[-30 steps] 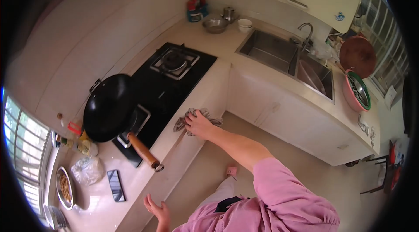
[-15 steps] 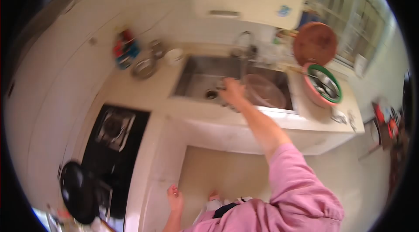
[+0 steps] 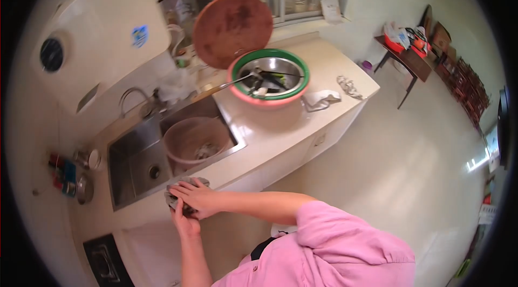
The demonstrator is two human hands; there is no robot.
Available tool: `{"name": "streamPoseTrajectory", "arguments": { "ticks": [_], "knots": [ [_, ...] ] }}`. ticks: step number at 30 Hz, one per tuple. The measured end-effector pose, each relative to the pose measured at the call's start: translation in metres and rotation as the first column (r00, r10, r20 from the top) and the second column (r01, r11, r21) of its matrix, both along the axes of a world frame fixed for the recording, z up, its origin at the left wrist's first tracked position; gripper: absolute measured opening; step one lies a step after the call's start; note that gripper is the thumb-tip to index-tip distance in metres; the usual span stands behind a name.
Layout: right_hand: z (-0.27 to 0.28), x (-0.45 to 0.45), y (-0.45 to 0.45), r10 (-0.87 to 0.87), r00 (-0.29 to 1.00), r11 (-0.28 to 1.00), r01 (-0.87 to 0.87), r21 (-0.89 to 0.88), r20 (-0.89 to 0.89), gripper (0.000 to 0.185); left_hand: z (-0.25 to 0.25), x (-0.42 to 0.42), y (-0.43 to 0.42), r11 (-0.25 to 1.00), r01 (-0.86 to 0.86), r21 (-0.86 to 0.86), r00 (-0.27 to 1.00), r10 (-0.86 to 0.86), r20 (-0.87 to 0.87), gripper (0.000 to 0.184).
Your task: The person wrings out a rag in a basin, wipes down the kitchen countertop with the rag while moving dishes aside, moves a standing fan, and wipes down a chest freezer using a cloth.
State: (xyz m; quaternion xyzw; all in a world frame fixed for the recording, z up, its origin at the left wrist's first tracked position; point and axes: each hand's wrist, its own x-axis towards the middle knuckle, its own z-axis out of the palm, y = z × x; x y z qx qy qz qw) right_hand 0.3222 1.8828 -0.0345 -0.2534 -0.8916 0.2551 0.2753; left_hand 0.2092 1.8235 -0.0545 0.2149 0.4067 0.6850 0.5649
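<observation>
Just in front of the sink's edge, a crumpled grey cloth (image 3: 171,196) is bunched between my two hands. My right hand (image 3: 198,199) lies over the top of it with the fingers curled around. From below, my left hand (image 3: 186,223) presses against the cloth, its fingers partly hidden behind the bundle. Beside them is the double steel sink (image 3: 128,163). Its right basin holds a translucent pinkish basin (image 3: 181,147) with something small and pale at the bottom.
A pink tub (image 3: 270,102) with a green colander (image 3: 303,74) and steel bowl stands on the counter (image 3: 259,149). A round brown board (image 3: 232,28) leans behind it. The faucet (image 3: 135,91) rises behind the sink. A black stove (image 3: 105,265) is lower left.
The view has swung right. My right hand has left the sink and now grips the grey cloth outside the front edge. My left hand has come up from below to join it.
</observation>
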Motion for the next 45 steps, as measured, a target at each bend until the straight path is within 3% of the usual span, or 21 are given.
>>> {"name": "streamPoseTrajectory", "arguments": {
  "ticks": [2,3,7,12,16,17,18,19,20,22,25,28,31,32,34,35,37,40,42,44,45],
  "knots": [
    [0.016,0.087,0.006,0.030,0.983,0.999,-0.035,0.028,0.178,0.086,-0.030,0.031,0.023,0.993,0.083,-0.085,0.974,-0.063,0.219,0.047],
    [0.010,0.123,0.010,0.007,0.992,1.000,-0.007,-0.001,0.129,0.083,-0.021,0.056,0.035,0.981,0.126,-0.145,0.936,-0.069,0.346,0.041],
    [-0.042,0.263,0.038,-0.304,0.947,0.952,0.300,-0.053,-0.107,0.063,-0.032,0.128,0.103,0.949,0.255,-0.183,0.905,-0.167,0.392,0.039],
    [-0.066,0.401,0.075,-0.758,0.644,0.648,0.761,-0.011,-0.100,0.049,-0.026,0.197,0.190,0.925,0.371,-0.082,0.858,-0.308,0.412,0.042],
    [-0.072,0.465,0.105,-0.915,0.402,0.400,0.915,0.057,-0.025,0.051,-0.039,0.210,0.241,0.939,0.335,-0.077,0.867,-0.275,0.415,0.051],
    [-0.072,0.477,0.111,-0.921,0.388,0.387,0.921,0.050,-0.023,0.051,-0.038,0.214,0.246,0.949,0.283,-0.137,0.953,-0.294,-0.070,0.060],
    [-0.067,0.486,0.118,-0.932,0.360,0.362,0.929,0.076,0.036,0.052,-0.039,0.218,0.252,0.964,0.215,-0.155,0.801,-0.264,-0.538,0.069],
    [-0.066,0.493,0.122,-0.940,0.328,0.337,0.936,0.103,0.093,0.054,-0.053,0.208,0.260,0.950,0.150,-0.274,0.384,-0.312,-0.869,0.089],
    [-0.067,0.498,0.129,-0.947,0.309,0.318,0.943,0.103,0.089,0.054,-0.073,0.207,0.258,0.962,0.049,-0.269,0.072,-0.272,-0.960,0.091],
    [-0.070,0.511,0.149,-0.935,0.295,0.332,0.923,0.195,0.198,0.058,-0.061,0.231,0.226,0.992,0.102,-0.071,-0.115,-0.059,-0.992,0.087],
    [-0.067,0.516,0.175,-0.875,0.292,0.388,0.900,0.198,0.387,0.061,-0.056,0.262,0.187,0.921,0.374,0.107,-0.039,0.131,-0.991,0.072],
    [-0.074,0.524,0.188,-0.787,0.312,0.467,0.865,0.183,0.533,0.047,-0.058,0.302,0.168,0.796,0.605,0.036,0.106,-0.035,-0.994,0.050],
    [-0.078,0.531,0.196,-0.745,0.399,0.475,0.880,0.007,0.534,0.026,-0.060,0.344,0.178,0.656,0.755,0.008,0.226,-0.249,-0.942,0.030],
    [-0.080,0.532,0.194,-0.837,0.390,0.369,0.920,-0.131,0.384,0.019,-0.062,0.359,0.182,0.655,0.755,0.000,0.221,-0.255,-0.941,0.030],
    [-0.080,0.536,0.185,-0.967,0.239,0.179,0.884,-0.431,0.088,0.015,-0.062,0.389,0.191,0.548,0.804,-0.230,0.362,-0.759,-0.541,0.020],
    [-0.079,0.538,0.178,-0.969,0.229,0.168,0.886,-0.432,0.093,0.015,-0.059,0.404,0.197,0.539,0.810,-0.232,0.355,-0.765,-0.538,0.020],
    [-0.068,0.542,0.160,-0.972,0.025,0.220,0.435,-0.873,-0.233,0.026,-0.049,0.433,0.208,0.459,0.851,-0.256,0.386,-0.876,-0.290,0.018],
    [-0.029,0.544,0.127,-0.963,-0.051,0.218,0.427,-0.877,-0.264,0.031,-0.034,0.473,0.217,0.460,0.852,-0.250,0.430,-0.887,-0.168,0.018],
    [-0.016,0.548,0.100,-0.957,0.138,0.291,0.464,-0.837,-0.256,0.025,-0.040,0.498,0.217,0.421,0.871,-0.253,0.403,-0.907,-0.120,0.025],
    [-0.022,0.540,0.076,-0.922,0.259,0.384,0.504,-0.774,-0.289,0.025,-0.037,0.529,0.209,0.278,0.902,-0.331,0.380,-0.875,0.299,0.037],
    [-0.014,0.533,0.062,-0.897,0.376,0.434,0.654,-0.620,-0.233,0.033,-0.020,0.543,0.199,0.125,0.956,-0.266,0.242,-0.849,0.470,0.043]
  ]
}}
